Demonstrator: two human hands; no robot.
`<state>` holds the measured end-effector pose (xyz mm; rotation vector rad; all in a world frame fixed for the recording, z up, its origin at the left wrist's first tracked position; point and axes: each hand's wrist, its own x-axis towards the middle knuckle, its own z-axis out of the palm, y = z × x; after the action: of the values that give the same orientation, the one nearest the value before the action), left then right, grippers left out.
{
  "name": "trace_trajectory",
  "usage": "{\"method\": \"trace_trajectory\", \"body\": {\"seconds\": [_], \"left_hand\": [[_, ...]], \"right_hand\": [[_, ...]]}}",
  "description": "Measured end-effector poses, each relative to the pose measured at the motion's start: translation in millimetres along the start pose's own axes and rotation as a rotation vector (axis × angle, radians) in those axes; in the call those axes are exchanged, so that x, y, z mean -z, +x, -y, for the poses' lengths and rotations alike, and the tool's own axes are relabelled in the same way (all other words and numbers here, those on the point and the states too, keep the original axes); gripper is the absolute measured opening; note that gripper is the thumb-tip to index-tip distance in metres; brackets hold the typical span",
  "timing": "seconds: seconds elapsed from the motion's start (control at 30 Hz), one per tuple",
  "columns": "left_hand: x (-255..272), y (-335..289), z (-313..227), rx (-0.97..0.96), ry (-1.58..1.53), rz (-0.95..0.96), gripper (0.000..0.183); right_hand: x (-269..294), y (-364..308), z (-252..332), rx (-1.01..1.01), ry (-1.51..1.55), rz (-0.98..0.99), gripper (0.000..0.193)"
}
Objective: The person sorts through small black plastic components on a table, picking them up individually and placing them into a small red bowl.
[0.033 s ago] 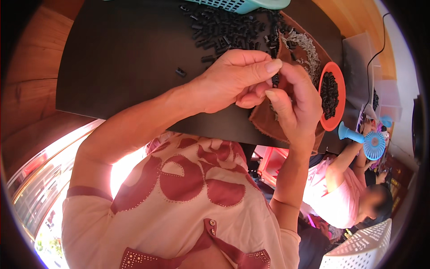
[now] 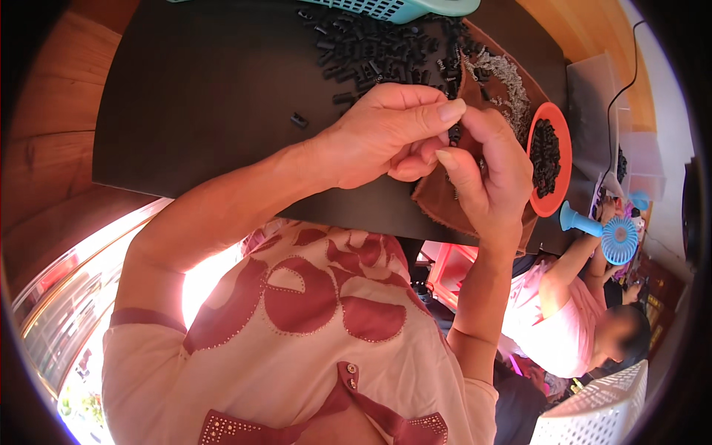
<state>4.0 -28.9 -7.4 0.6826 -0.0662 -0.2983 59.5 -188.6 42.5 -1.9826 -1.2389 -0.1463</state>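
A small black part sits between the fingertips of the left hand and the right hand. The left fingers are narrow, pinching the part from the left; the right fingers are narrow, pinching it from the right. The exact contact points are partly hidden. Directly beneath and to the right of the fingers, a brown cloth lies on the table. Silver springs rest on the cloth, beyond the fingers and to the right. A pile of black parts lies beyond the fingers; a single black piece lies apart, left of them. Farther beyond is a teal basket. Right of the fingers stands an orange bowl containing black parts.
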Motion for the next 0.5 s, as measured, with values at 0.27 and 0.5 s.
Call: {"method": "trace_trajectory", "body": {"seconds": [0.27,0.5], "left_hand": [[3,-2,1,0.155,-0.104,0.036,0.03],[2,-5,-7,0.217,-0.055,0.118,0.033]], "right_hand": [[-2,-3,5,0.098,-0.119,-0.044,0.035],[-6,-6,2,0.157,-0.041,-0.076,0.031]]}}
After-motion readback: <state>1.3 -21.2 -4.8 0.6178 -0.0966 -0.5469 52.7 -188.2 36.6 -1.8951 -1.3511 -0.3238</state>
